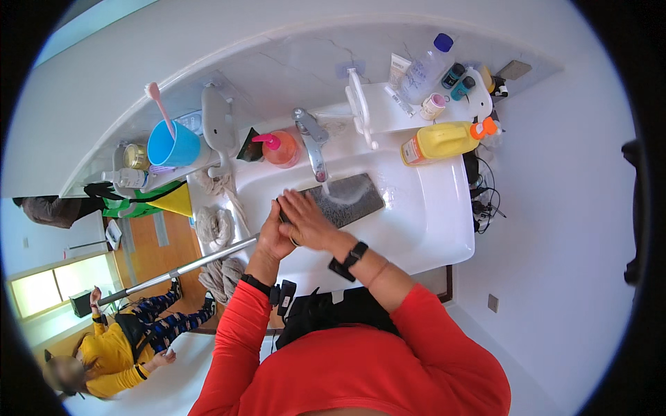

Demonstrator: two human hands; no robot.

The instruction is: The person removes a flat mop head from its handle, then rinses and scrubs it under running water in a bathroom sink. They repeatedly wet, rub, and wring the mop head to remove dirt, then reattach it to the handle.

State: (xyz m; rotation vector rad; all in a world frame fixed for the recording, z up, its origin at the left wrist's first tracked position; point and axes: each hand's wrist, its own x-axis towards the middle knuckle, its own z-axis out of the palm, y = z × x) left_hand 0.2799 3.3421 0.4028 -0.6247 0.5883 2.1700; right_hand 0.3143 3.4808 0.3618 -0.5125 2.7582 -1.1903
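Note:
A grey flat mop head (359,197) lies slanted in the white sink (442,218), its fluffy pad facing up. Water from the chrome faucet (315,151) runs onto the pad. My left hand (273,234) is at the pad's left end and appears to grip it; its fingers are mostly hidden underneath. Across that same end lies my right hand (309,221), slightly blurred, fingers together, thumb side against my left hand. Whether it grips the pad is unclear. A silver pole (208,258) runs from behind my left wrist toward the lower left.
A yellow jug (442,143) and a pink-pump soap bottle (281,149) stand on the sink rim. Shelves hold a blue cup (174,145) and a clear bottle (426,73). Grey rags (213,226) hang at the left edge. A person in yellow (114,353) is near the pole's far end.

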